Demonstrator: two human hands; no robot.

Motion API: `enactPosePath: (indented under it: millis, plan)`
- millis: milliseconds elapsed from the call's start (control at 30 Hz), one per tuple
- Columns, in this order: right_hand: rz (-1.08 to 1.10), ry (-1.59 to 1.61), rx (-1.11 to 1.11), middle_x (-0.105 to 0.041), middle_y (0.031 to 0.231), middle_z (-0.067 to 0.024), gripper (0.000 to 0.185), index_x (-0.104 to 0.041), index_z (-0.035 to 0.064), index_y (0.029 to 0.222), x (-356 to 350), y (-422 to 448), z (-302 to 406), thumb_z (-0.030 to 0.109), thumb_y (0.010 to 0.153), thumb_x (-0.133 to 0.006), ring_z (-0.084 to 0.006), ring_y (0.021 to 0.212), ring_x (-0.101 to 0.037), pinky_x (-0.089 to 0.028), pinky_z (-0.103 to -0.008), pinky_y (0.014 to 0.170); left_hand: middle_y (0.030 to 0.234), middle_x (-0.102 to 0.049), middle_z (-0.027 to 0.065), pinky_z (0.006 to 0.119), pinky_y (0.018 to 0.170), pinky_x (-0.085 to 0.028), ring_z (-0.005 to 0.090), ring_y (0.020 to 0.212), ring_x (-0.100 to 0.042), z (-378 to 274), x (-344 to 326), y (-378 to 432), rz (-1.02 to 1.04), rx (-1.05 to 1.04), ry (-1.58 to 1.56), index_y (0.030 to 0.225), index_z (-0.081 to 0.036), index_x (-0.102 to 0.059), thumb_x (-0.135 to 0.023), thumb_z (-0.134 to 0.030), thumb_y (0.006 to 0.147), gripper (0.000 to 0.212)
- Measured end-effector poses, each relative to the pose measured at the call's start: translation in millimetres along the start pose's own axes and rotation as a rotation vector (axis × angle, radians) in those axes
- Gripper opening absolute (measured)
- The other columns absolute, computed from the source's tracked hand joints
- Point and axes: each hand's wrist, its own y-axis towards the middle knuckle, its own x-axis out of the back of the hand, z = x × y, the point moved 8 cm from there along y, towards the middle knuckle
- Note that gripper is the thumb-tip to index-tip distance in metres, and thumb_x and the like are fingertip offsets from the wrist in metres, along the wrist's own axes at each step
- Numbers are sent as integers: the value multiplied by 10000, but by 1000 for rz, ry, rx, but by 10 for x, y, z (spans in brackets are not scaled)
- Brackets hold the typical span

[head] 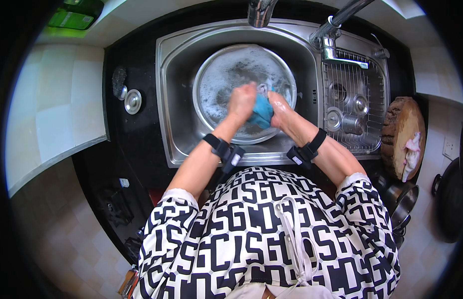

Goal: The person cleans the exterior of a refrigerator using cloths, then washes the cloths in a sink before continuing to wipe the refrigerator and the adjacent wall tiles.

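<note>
Between my two hands, over a round metal basin (pixel 197 100) of sudsy water, hangs a wet blue cloth (pixel 262 110). My left hand (pixel 243 101) is closed on the cloth's left side and looks blurred. On the right side, my right hand (pixel 279 108) grips the same cloth, with suds on its skin. A small pale, greyish part shows at the cloth's top, between the fists. The basin stands in the large bowl of a stainless steel sink (pixel 179 74). White foam covers much of the water, with darker water showing at the middle.
A chrome faucet (pixel 328 48) reaches over the right compartment, where a wire rack (pixel 371 97) holds sink strainers (pixel 353 124). Right of the sink lies a round wooden chopping block (pixel 397 134) bearing a pale cloth (pixel 412 155). At left are a steel scourer (pixel 119 79) and a metal lid (pixel 133 101).
</note>
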Motion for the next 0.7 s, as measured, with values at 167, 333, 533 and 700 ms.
enactPosePath:
  millis: [167,333,533,700]
  plan:
    - [49,-10,276,-535,1186,-141,497,-435,51,1268,-72,-116,71,166,825,-629,-295,1083,-537,-438,-512,906,967,-634,262,522,812,-452,461,938,-586,696,283,270,-132,165,351,1007,-29,-597,-402,-470,915,490]
    - [-237,-168,166,-276,1434,-215,837,-136,143,1469,337,-171,257,253,825,-660,-458,1289,-310,-218,-585,1058,1135,-581,239,497,872,-437,431,1036,-559,896,339,392,-47,201,440,1151,-68,-512,-431,-494,909,496]
    - [-304,-400,268,-537,1166,-128,591,-408,39,1350,459,-104,130,170,817,-629,-215,950,-518,-475,-352,764,1295,-488,193,438,950,-427,359,1139,-526,900,-199,174,294,-134,978,1356,-90,-367,-610,-423,809,685]
    - [-222,-566,293,-551,1170,-142,570,-444,15,1319,184,-108,66,185,811,-638,-228,996,-539,-464,-348,812,1118,-629,179,406,837,-498,314,998,-621,1217,-326,199,631,61,933,1084,-57,-633,-639,-198,749,363]
